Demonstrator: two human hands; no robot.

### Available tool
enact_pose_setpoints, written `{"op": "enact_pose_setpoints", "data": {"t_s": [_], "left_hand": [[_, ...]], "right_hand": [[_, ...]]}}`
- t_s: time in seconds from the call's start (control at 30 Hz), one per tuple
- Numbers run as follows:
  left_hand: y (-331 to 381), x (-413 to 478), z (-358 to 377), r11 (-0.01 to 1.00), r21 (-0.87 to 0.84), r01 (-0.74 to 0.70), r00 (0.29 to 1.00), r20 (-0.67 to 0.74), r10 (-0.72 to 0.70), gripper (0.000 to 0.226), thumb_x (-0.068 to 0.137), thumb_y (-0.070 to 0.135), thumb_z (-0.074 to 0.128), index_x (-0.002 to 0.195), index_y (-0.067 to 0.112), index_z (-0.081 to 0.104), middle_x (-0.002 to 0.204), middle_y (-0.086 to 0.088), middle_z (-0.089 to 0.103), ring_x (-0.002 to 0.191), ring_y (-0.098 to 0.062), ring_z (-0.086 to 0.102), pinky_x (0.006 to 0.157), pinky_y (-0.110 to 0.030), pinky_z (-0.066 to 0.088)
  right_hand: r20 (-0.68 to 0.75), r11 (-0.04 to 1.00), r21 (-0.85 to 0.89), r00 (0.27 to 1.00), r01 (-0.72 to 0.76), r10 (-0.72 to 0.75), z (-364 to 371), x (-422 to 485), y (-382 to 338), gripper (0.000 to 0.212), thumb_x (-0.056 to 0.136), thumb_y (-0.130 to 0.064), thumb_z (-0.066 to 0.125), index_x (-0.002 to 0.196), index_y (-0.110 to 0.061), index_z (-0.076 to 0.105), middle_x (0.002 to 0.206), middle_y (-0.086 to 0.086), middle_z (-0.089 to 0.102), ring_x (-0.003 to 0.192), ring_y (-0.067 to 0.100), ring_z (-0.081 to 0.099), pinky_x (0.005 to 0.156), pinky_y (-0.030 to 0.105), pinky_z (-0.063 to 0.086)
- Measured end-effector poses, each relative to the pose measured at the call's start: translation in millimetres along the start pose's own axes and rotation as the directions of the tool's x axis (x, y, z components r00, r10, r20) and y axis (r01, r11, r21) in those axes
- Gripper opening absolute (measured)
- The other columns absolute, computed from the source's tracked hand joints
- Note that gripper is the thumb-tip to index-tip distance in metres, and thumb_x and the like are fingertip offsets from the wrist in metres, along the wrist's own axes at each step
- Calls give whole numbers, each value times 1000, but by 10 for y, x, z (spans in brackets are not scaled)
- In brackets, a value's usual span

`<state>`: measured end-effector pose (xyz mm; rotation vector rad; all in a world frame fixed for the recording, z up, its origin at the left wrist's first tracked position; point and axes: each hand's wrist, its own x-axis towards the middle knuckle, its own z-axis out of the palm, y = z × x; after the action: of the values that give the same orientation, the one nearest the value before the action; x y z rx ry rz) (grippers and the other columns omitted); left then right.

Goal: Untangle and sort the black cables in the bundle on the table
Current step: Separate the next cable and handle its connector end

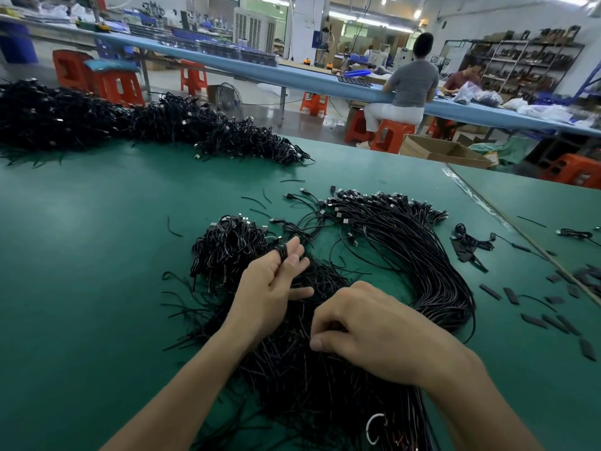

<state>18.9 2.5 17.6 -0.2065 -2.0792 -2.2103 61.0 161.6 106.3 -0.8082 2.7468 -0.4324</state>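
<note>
Left hand [276, 281]: pinches a looped cable [282, 251].
Right hand [374, 330]: curled, pinching bundle strands [304, 325].
Risk: hard tugs could tighten knots.

Single head-worn wide-angle view, facing forward and down, close over green table [81, 239].

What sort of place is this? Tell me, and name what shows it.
Probably a cable-assembly factory floor: heaps of black USB cables on the green table, a long blue workbench with a seated worker, and orange plastic stools.
</note>
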Motion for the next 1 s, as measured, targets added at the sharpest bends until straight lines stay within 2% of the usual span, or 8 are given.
{"op": "enact_pose_setpoints", "data": {"t_s": [0.17, 0.23, 0.3, 0.37, 0.47, 0.63, 0.77, 1.0], "left_hand": [[1, -76, 23, 908, 380, -174, 981, 141, 129, 38, 106, 23, 45, 142, 14, 52, 130, 5, 61, 108, 0, 62, 84, -22, 58], [57, -120, 28, 862, 459, -215, 965, 236, 115, 31, 106, 30, 43, 109, 15, 70, 116, 3, 70, 100, -12, 69, 83, -29, 58], [141, -168, 13, 929, 331, -165, 952, 299, 62, 37, 105, 37, 40, 82, 25, 66, 87, -1, 75, 77, -16, 72, 63, -31, 57], [229, -194, -5, 990, 138, -4, 924, 380, -49, 49, 101, 45, 34, 82, 15, 67, 75, -8, 74, 56, -18, 67, 46, -26, 49], [298, -202, -50, 991, 101, 84, 892, 436, -120, 67, 98, 57, 28, 71, 13, 71, 52, -5, 61, 35, -13, 46, 38, -18, 35], [317, -179, -130, 986, 61, 158, 854, 493, -167, 53, 97, 55, 39, 57, 22, 47, 46, 7, 36, 36, -6, 30, 40, -14, 28], [280, -157, -170, 958, 71, 279, 808, 522, -274, 54, 97, 58, 43, 56, 24, 36, 50, 3, 39, 40, -11, 39, 43, -18, 31], [260, -110, -153, 952, 66, 299, 828, 479, -293, 58, 105, 42, 41, 51, 21, 41, 53, -1, 49, 47, -13, 50, 42, -19, 38]], "right_hand": [[-75, 998, 36, 996, 57, -54, -22, -9, 69, 15, 91, -38, 66, 83, -27, 72, 65, -11, 64, 66, 7, 57, 65, 29, 48], [-128, 991, 81, 987, 103, -92, -24, -10, 69, 14, 90, -38, 67, 81, -28, 71, 67, -20, 61, 64, 4, 55, 60, 27, 43], [-236, 981, 148, 968, 122, -85, -52, -15, 110, 17, 88, -42, 65, 82, -27, 71, 75, -21, 65, 66, 5, 59, 62, 34, 49], [-356, 974, 198, 934, 112, -35, -88, -10, 187, 23, 85, -50, 62, 82, -29, 72, 76, -14, 68, 70, 7, 63, 67, 41, 53], [-469, 949, 288, 883, 130, 21, -51, 40, 263, 15, 82, -44, 73, 80, -30, 75, 75, -12, 70, 73, 6, 65, 70, 34, 53], [-389, 813, 551, 920, 187, 52, 121, 113, 298, 7, 86, -20, 77, 82, -23, 73, 77, -2, 72, 73, 20, 66, 71, 36, 55], [-333, 824, 534, 943, 191, -3, 130, 145, 313, 16, 88, -21, 73, 87, -29, 60, 88, -7, 70, 81, 7, 66, 74, 20, 51], [-325, 883, 435, 945, 176, -28, 154, 170, 290, 17, 92, -21, 68, 84, -30, 56, 78, -5, 64, 69, 9, 57, 66, 30, 50]]}}
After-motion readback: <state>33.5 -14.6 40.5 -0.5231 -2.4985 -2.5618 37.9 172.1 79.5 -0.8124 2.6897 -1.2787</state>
